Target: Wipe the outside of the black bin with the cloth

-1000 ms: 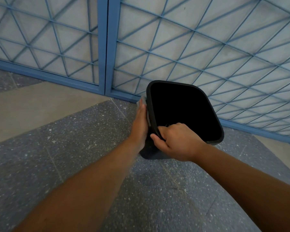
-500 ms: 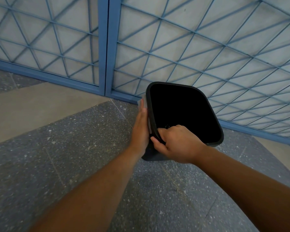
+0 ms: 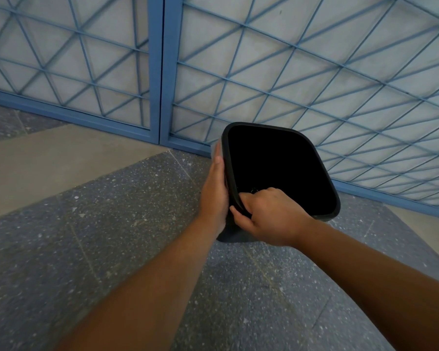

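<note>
Head view: black bin (image 3: 279, 171) held off the floor (image 3: 99, 236), tilted, mouth facing up toward camera, long axis running from mouth down-left to base by the wrists; rim a rounded square, far edges near blue grid fence (image 3: 302, 72) but apart from it. Right hand (image 3: 269, 219) curled over near rim corner, thumb outside, fingers hooked inside; gripping bin. Left hand (image 3: 214, 193) flat w/ fingers straight along bin's left outer wall, pressing pale cloth (image 3: 216, 149), only a sliver showing past fingertips. Open speckled floor left & below; fence frame closes off behind & right; tan floor strip (image 3: 48, 168) far left.
</note>
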### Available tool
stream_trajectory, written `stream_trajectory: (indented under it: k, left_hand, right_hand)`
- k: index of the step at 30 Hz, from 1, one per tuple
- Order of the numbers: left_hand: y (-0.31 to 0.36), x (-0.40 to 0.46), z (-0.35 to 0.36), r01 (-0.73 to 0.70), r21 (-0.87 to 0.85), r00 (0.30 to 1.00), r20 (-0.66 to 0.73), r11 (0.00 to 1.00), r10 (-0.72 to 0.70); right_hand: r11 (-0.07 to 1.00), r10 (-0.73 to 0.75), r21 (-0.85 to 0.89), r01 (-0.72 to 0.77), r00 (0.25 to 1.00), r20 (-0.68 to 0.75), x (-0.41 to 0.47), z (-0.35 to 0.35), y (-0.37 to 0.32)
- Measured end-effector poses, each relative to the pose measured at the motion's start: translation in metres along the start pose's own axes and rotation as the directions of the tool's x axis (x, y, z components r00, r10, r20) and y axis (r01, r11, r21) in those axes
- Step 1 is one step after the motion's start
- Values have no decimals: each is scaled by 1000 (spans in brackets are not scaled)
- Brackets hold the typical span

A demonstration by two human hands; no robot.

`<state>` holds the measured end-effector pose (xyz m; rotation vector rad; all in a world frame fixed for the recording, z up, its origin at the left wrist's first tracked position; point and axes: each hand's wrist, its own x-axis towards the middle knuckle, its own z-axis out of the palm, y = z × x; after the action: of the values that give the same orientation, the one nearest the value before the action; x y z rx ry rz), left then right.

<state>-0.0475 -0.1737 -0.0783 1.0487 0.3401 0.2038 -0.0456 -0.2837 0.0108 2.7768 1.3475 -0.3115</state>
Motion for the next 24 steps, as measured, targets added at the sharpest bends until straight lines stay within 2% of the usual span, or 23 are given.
stream_trajectory:
  k: [2, 6, 9, 11, 15, 19, 21, 23, 24]
  left_hand:
    - [-12, -1, -7, -61, 72, 997, 41, 996, 58]
    - [-7, 12, -9, 96, -22, 995, -37, 995, -97]
    - [-3, -4, -3, -48, -52, 998, 33, 998, 49]
    - [-10, -3, -7, -76, -42, 996, 37, 996, 77]
    - [-5, 16, -6, 63, -102, 998, -21, 993, -65]
    - [-4, 3, -2, -26, -63, 1000, 11, 998, 27]
    - [-6, 10, -6, 14, -28, 1000, -8, 1000, -14]
    - [-5, 22, -7, 100, -82, 995, -19, 992, -102]
    - [-4, 23, -5, 72, -99, 997, -9, 992, -73]
  right_hand:
    - [1000, -4, -6, 4, 1000, -13, -1, 1, -1]
    - [1000, -9, -4, 9, 1000, -23, 0, 0, 0]
    - [1000, -17, -5, 17, 1000, -13, -1, 0, 0]
    - [1000, -20, -4, 20, 1000, -7, -1, 1, -1]
    - [1000, -10, -2, 10, 1000, -10, 0, 0, -2]
    - [1000, -13, -26, 14, 1000, 3, 0, -1, -2]
    - [999, -15, -37, 15, 1000, 3, 0, -1, -1]
    - [999, -13, -42, 13, 1000, 3, 0, 0, -1]
    - [999, -12, -41, 12, 1000, 3, 0, 0, -1]
